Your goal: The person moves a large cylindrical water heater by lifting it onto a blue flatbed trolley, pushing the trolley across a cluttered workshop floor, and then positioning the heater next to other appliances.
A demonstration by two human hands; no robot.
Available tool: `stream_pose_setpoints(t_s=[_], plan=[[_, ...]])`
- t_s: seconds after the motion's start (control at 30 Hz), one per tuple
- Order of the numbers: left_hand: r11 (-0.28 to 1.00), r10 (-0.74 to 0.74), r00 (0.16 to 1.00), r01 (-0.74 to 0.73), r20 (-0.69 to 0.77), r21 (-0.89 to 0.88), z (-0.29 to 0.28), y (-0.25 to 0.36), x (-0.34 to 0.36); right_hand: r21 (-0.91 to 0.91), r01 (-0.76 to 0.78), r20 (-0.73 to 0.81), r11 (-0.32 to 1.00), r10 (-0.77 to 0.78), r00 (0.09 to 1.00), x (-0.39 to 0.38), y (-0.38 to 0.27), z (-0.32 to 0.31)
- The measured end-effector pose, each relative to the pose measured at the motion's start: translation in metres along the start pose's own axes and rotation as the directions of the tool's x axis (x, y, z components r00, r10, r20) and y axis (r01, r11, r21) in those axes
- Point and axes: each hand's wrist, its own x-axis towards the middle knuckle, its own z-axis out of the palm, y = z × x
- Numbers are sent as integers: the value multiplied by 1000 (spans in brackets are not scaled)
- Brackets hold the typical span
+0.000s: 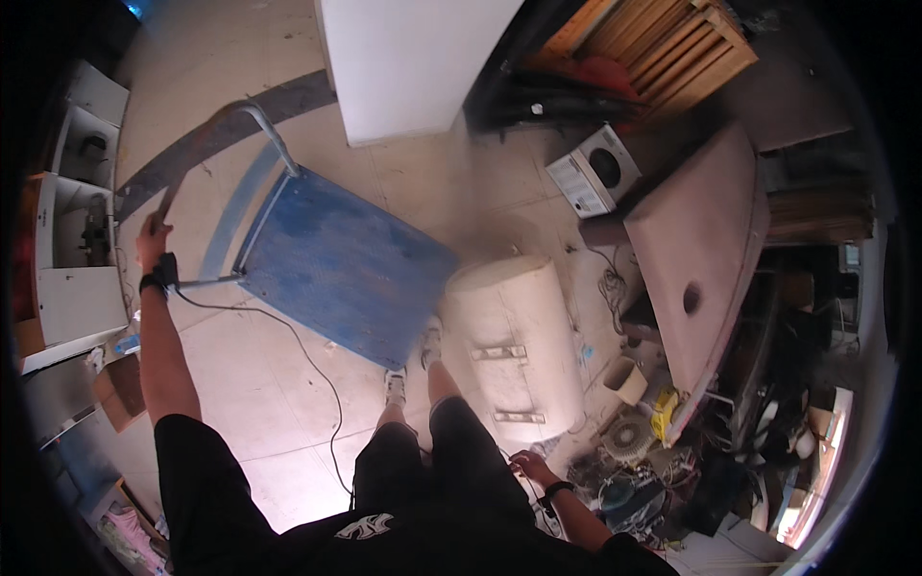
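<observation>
A blue flatbed platform trolley (346, 259) stands on the floor ahead of my feet. Its bent metal handle (261, 120) loops out toward the left. My left hand (154, 242) is closed round the handle's far bar, arm stretched out. From a small black device on that wrist a dark cable (322, 370) hangs across to my waist. Right of the trolley lies a large cream-white rounded tank (514, 336), apparently a water heater, with two metal brackets on it. Low beside my right leg, my right hand (534, 468) has curled fingers near thin cords; what they hold is unclear.
A brownish panel with a hole (691, 298) leans at the right, above piled scrap, a round fan-like part (629, 437) and cables. Further off stand a white boxy appliance (595, 173), a white pillar (403, 67) and wooden slats (682, 53). White cabinets (82, 302) line the left.
</observation>
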Motion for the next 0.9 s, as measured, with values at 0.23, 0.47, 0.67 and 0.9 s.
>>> stream_pose_setpoints(t_s=[0.23,0.47,0.67,0.9], plan=[[992,-68,995,75,66,-102,-28,-28,-22,8,504,-37,864,-503,864,92,-119,5],[989,17,998,-25,-57,-145,-42,-66,37,144,369,-138,918,-350,926,102,-240,38],[998,0,982,12,-189,62,-32,-60,77,145,342,-330,928,-280,901,107,-233,145],[966,143,981,-109,-133,236,-27,59,61,-468,514,-35,719,-596,802,76,-289,370]])
